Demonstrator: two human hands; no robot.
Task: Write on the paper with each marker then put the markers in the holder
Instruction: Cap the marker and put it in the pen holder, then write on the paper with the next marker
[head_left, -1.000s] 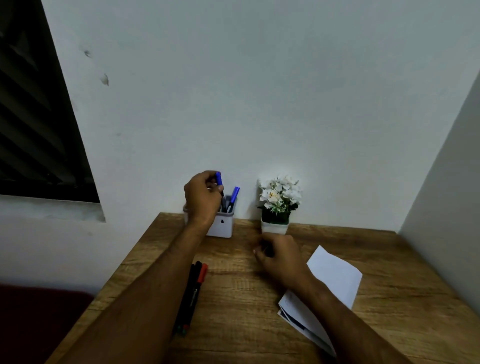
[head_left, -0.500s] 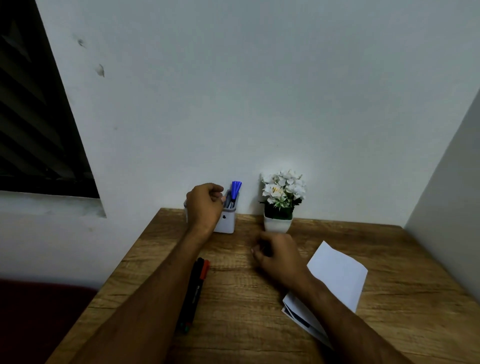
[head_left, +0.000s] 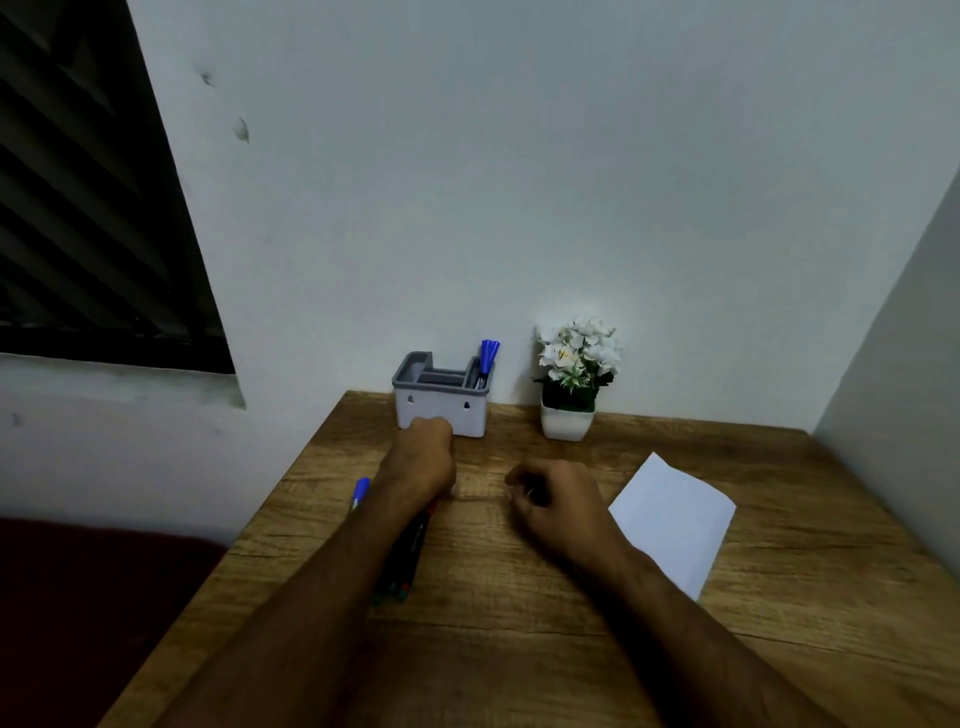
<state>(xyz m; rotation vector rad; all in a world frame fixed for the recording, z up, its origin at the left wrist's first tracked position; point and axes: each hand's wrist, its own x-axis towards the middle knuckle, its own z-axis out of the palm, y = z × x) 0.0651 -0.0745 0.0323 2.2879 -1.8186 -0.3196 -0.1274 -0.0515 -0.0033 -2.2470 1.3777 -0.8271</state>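
Note:
A white holder (head_left: 441, 413) with a grey rim stands at the back of the wooden table (head_left: 519, 623), against the wall. Blue markers (head_left: 488, 357) stick up from its right compartment. My left hand (head_left: 423, 460) is a closed fist just in front of the holder, with nothing visible in it. Under my left forearm lie dark markers (head_left: 413, 545), one with a red cap. Another blue marker (head_left: 360, 491) peeks out to the left of my wrist. My right hand (head_left: 556, 499) rests curled on the table, left of the white paper (head_left: 675, 519).
A small white pot with white flowers (head_left: 571, 384) stands right of the holder. A wall closes off the table's right side (head_left: 893, 415). The table's left edge runs diagonally, with a dark window (head_left: 93, 208) beyond it.
My left hand lowered the blue marker into the holder, let go of it and drew back down in front of the holder. My right hand stayed in place.

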